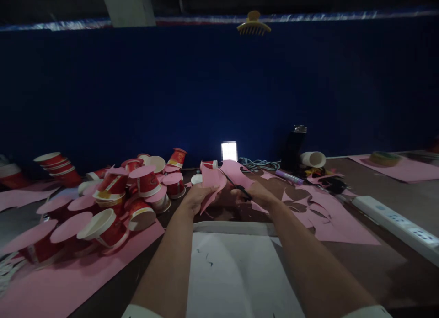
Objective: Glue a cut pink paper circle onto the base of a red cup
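Note:
My left hand (pixel 197 195) pinches a piece of pink paper (pixel 211 180) and holds it up above the table's middle. My right hand (pixel 255 194) grips black scissors (pixel 236 185), whose blades point up and left into the pink paper. Both forearms reach forward over a white sheet (pixel 236 267) that lies on the table in front of me.
A heap of red paper cups (pixel 116 199), several capped with pink discs, lies at left on pink paper (pixel 68 281). Cut pink scraps (pixel 325 217), a black bottle (pixel 293 149), a purple pen (pixel 288 176) and a white power strip (pixel 394 219) sit at right. A blue wall (pixel 219 89) stands behind.

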### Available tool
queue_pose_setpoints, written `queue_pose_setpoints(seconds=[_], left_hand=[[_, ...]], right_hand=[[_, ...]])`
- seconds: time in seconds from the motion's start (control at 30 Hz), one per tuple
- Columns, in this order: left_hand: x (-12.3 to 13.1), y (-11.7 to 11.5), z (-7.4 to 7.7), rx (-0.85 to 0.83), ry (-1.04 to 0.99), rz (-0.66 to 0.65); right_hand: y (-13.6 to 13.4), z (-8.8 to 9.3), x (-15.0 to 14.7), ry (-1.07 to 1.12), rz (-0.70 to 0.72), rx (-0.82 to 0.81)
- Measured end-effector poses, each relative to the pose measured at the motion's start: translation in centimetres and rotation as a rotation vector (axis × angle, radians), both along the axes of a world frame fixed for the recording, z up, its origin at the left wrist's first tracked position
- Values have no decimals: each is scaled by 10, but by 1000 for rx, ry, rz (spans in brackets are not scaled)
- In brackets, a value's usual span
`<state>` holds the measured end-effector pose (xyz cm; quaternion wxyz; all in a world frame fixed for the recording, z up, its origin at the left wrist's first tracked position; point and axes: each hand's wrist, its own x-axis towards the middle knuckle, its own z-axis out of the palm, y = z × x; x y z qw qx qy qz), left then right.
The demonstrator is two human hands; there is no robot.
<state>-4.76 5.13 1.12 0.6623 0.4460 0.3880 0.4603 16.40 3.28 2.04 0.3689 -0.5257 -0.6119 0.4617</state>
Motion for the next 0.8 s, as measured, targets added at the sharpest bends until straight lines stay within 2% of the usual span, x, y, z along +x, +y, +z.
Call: queue_pose_setpoints(seconds=[0.23,0.47,0.8], left_hand=[[-1,0,1,-18,0,8],[-2,1,-1,3,-27,-33],[-3,-2,3,-21,-14,-13]], right_hand=[[-3,4,0,-47,-22,9],[-1,1,0,-27,-41,5],[0,-2,2,-28,-48,10]])
